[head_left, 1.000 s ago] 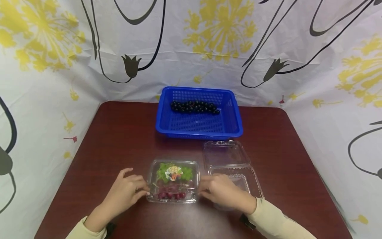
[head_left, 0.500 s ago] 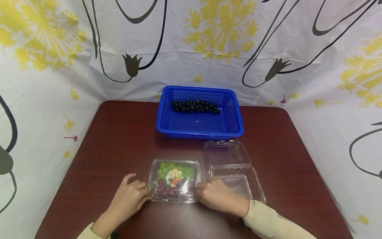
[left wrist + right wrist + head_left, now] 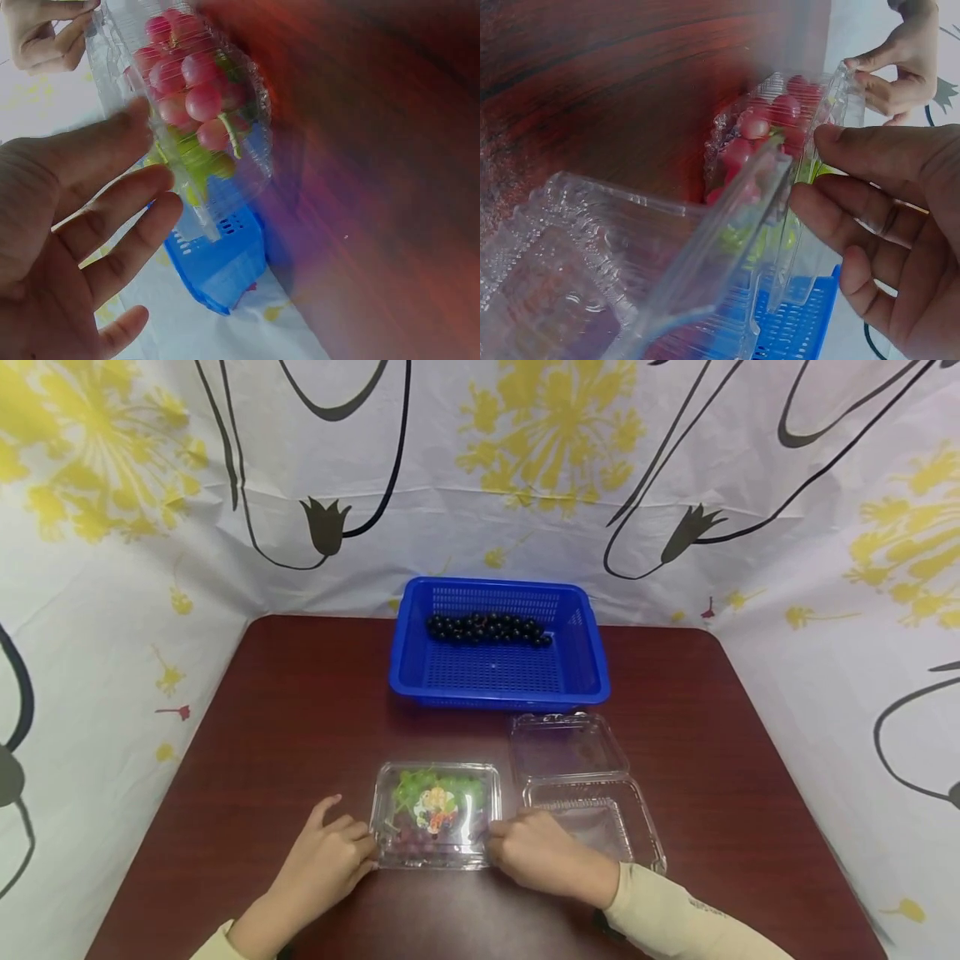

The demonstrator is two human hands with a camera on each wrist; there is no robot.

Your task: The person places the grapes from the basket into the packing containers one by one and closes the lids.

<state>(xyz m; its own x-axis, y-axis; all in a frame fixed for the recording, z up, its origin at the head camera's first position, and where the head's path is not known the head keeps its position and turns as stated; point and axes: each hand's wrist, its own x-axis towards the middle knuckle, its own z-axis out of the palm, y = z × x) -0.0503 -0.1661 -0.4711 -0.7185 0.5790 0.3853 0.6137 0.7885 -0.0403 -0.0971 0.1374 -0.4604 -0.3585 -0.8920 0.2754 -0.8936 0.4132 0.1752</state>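
The clear plastic clamshell box of red and green grapes (image 3: 437, 816) lies lid-down shut on the dark red table (image 3: 300, 710), its long side facing the person. The left hand (image 3: 330, 853) presses its left edge with fairly straight fingers; the right hand (image 3: 534, 850) touches its right edge, equally near. Right of the box sits an open empty clamshell (image 3: 585, 789); beyond, a blue basket (image 3: 497, 645).

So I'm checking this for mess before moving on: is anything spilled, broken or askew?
Nothing stands out. The closed clear plastic box of red and green grapes sits flat between both hands, the empty open clamshell lies beside it, and the dark grapes stay inside the blue basket.
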